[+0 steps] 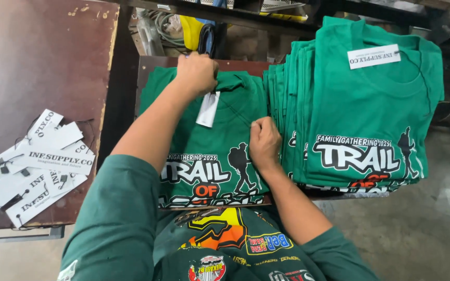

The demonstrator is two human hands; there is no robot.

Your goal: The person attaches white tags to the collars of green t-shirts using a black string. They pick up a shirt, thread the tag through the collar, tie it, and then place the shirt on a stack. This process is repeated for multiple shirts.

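A green printed T-shirt point(209, 156) lies flat in front of me on a small brown board. My left hand point(196, 73) is closed at its collar, where a white paper tag point(208, 109) hangs down. My right hand point(264, 143) is a fist pinching the shirt's fabric near its right side. Just to the right sits a tall stack of folded green shirts point(360, 119), its top one carrying a white tag point(373, 55) at the neck.
A dark brown table point(37, 57) stands on the left with a pile of several white hang tags with black strings point(37, 166). Cables and a yellow object point(191, 28) lie beyond the board. Grey concrete floor point(423, 224) shows at the lower right.
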